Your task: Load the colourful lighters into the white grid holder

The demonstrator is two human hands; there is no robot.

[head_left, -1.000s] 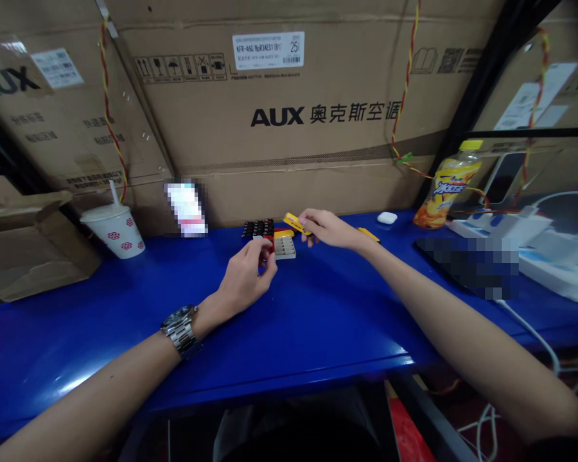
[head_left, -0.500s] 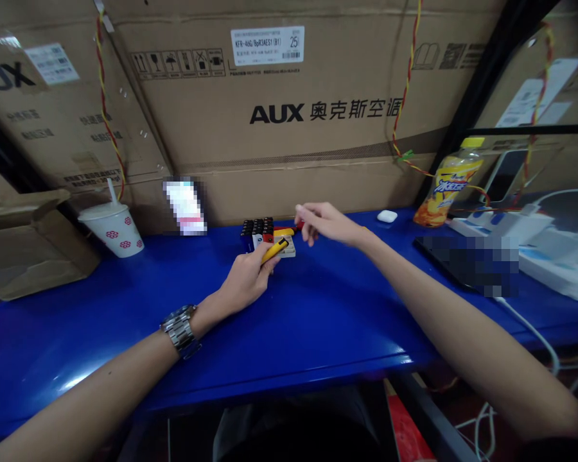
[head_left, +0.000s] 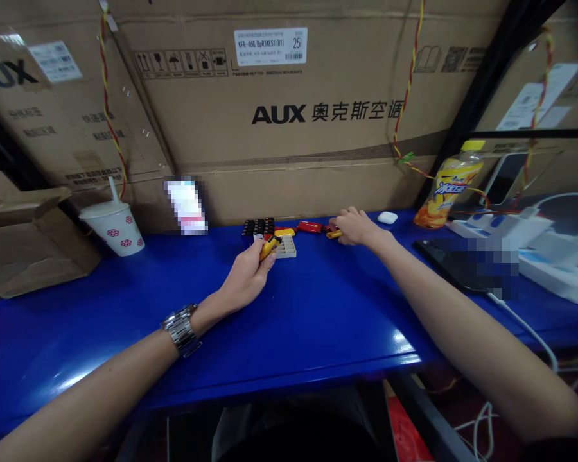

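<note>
Head view | right hand (head_left: 355, 226) | moved rightward | now touching yellow lighter (head_left: 334, 235)

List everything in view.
Yellow lighters: at least three, yellow, at left hand, right hand and tray
Red lighter: at least one, red, near tray
Packed lighters: many, black-topped, tray's left
Tray: one, pale, centre
Table: one, blue, beneath
Cup: one, white, left
Bag: one, brown, left
Blurred screen: one, bright, left
Bottle: one, yellow, right
Small case: one, white, right
Power strips: count unclear, white, right
Dark device: one, black, right
Wires: several, red-yellow, hanging
Boxes: several, brown, behind
Watch: one, silver, left wrist
Hands: two, bare, centre
</note>
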